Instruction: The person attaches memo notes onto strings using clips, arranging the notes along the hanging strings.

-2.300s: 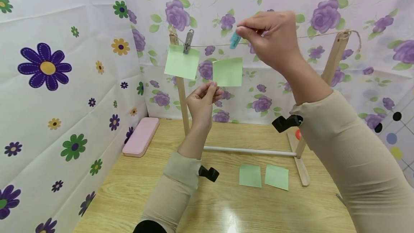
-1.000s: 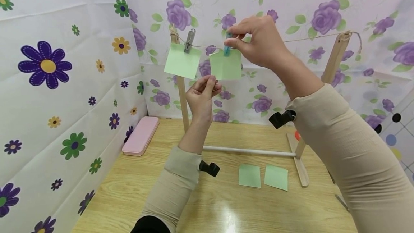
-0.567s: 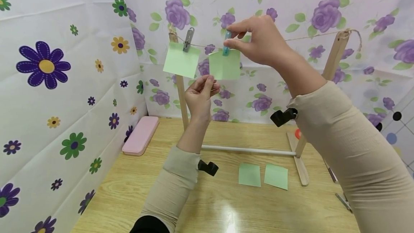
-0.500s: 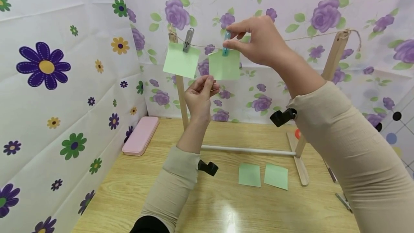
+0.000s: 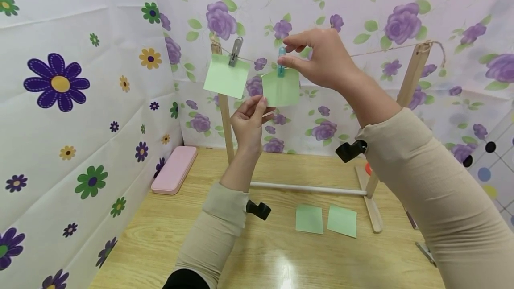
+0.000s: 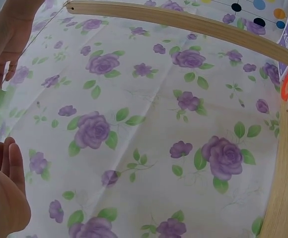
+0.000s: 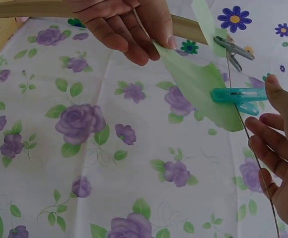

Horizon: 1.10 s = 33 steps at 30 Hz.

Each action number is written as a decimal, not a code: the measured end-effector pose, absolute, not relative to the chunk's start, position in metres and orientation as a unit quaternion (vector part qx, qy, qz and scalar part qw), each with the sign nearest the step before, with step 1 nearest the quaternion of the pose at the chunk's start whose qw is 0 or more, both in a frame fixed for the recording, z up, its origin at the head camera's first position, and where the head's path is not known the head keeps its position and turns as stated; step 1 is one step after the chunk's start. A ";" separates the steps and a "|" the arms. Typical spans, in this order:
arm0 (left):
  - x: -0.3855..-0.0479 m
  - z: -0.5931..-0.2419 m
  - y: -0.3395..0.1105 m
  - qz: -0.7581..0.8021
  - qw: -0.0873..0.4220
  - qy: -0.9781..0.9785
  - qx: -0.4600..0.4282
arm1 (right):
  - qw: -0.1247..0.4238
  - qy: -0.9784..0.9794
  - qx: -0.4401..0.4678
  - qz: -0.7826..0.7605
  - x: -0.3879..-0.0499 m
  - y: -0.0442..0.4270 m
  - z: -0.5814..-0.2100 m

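Note:
A light green paper square (image 5: 284, 92) hangs at the string (image 5: 385, 49), with a teal clothespin (image 7: 239, 94) clamped over its top edge. My left hand (image 5: 248, 124) pinches the paper's lower left corner between thumb and fingers. Around the clothespin's upper end is my right hand (image 5: 321, 59), its fingers spread apart. In the right wrist view the thumb touches or nearly touches the clothespin's end while the other fingers are off it. Left of these, a grey metal clothespin (image 5: 235, 51) holds another green paper square (image 5: 226, 77) on the string.
Two green paper squares (image 5: 309, 219) lie on the wooden table (image 5: 160, 240). A pink case (image 5: 175, 170) sits at the left. The string's frame has wooden posts (image 5: 414, 75) and a white bottom bar (image 5: 309, 187). Another metal clip (image 5: 425, 253) lies partly behind the right sleeve.
The teal clothespin came down and left onto the paper's top edge. Since half a second ago, the right fingers have spread apart, and paper and clothespin sit slightly lower.

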<state>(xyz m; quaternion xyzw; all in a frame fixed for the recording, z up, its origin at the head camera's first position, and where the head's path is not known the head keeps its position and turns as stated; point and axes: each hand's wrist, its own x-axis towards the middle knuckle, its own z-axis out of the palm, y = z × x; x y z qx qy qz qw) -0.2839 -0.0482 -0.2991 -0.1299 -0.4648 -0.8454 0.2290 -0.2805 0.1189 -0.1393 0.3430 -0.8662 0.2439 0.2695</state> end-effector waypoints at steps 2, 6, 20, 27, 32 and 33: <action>-0.284 -0.300 -0.047 -0.846 0.224 -0.467 -0.129 | 0.271 -0.863 0.345 0.250 -0.281 0.120 -0.140; -0.285 -0.302 -0.046 -0.845 0.210 -0.475 -0.125 | 0.287 -0.852 0.351 0.262 -0.281 0.124 -0.144; -0.293 -0.305 -0.042 -0.839 0.194 -0.492 -0.127 | 0.394 -0.793 0.344 0.312 -0.285 0.138 -0.161; -0.299 -0.305 -0.043 -0.837 0.192 -0.495 -0.132 | 0.491 -0.722 0.380 0.305 -0.285 0.145 -0.162; -0.304 -0.302 -0.043 -0.837 0.192 -0.495 -0.131 | 0.570 -0.633 0.378 0.363 -0.278 0.142 -0.166; -0.304 -0.301 -0.043 -0.838 0.191 -0.495 -0.129 | 0.580 -0.621 0.372 0.374 -0.275 0.141 -0.168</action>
